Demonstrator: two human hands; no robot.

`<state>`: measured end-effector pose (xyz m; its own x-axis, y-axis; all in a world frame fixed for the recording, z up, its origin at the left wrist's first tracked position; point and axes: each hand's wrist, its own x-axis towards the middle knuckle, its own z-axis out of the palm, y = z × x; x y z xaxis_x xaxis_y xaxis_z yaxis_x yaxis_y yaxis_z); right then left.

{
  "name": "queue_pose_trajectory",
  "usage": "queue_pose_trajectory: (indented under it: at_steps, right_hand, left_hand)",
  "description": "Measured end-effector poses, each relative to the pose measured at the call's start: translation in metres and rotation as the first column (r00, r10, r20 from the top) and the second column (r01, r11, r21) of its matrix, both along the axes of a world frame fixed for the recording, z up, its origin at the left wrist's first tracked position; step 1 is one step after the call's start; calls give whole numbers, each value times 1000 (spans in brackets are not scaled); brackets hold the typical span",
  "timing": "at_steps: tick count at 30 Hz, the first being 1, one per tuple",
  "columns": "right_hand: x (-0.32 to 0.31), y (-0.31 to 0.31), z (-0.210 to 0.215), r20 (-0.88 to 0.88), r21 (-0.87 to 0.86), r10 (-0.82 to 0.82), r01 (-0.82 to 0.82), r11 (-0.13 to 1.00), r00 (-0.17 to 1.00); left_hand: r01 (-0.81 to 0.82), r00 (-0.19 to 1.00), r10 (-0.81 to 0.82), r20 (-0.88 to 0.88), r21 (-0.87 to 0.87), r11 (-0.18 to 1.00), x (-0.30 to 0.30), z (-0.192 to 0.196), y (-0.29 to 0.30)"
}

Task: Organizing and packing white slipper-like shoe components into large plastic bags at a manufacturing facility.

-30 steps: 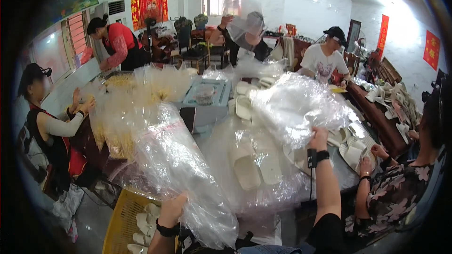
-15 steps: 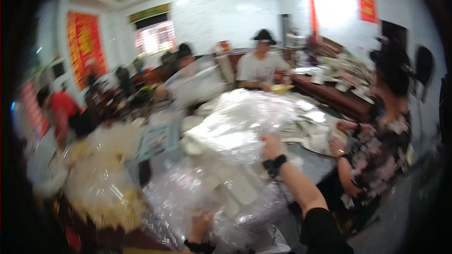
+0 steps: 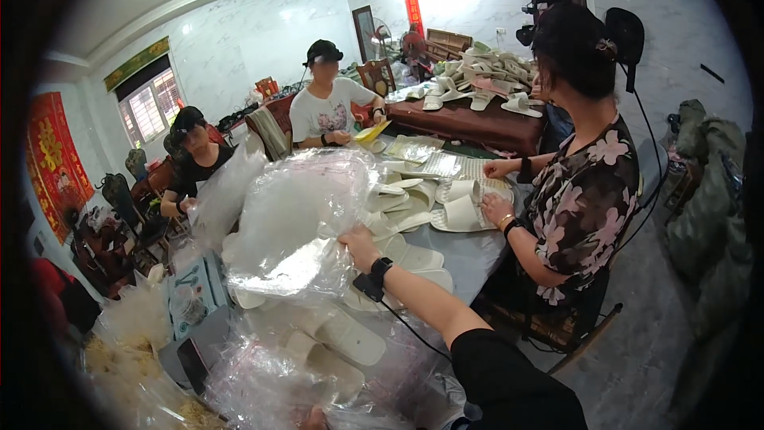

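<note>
My right hand (image 3: 360, 250), a dark band on its wrist, is closed on the edge of a large clear plastic bag (image 3: 298, 195) that puffs out over the table. Only a bit of my left hand (image 3: 313, 419) shows at the lower edge, beside crumpled clear plastic (image 3: 255, 378); its fingers are hidden. Between my hands a pair of cream slippers (image 3: 348, 336) lies among the plastic. Further slippers (image 3: 410, 201) lie on the table beyond my right hand. At right, a co-worker's hands (image 3: 499, 211) rest on a pair of slippers (image 3: 461, 209).
A blue-grey box (image 3: 195, 291) and a dark phone-like object (image 3: 192, 362) stand at left, above bags of yellowish pieces (image 3: 119, 358). Across the table one person holds a yellow packet (image 3: 372, 130); another sits farther left. Many slippers (image 3: 485, 76) are heaped on a back table.
My view has swung right, so the scene sits farther left and is sharper. My right hand still grips the bag. My left hand has slipped mostly below the lower edge.
</note>
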<state>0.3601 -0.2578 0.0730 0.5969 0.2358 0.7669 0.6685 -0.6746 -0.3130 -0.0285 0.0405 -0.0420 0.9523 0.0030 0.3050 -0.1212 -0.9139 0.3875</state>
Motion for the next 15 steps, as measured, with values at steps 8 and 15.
queue_pose_trajectory:
  at_steps: [8, 15]
  right_hand:
    - [7, 16, -23, -82, 160, 76, -62, 985, 994]
    - [5, 3, -17, -265, 860, 594, -93, 502, 760]
  left_hand:
    - [-137, 988, 131, -84, -68, 988, -27, 15, -4]
    - [-282, 915, 240, -325, -88, 955, -22, 9, -23]
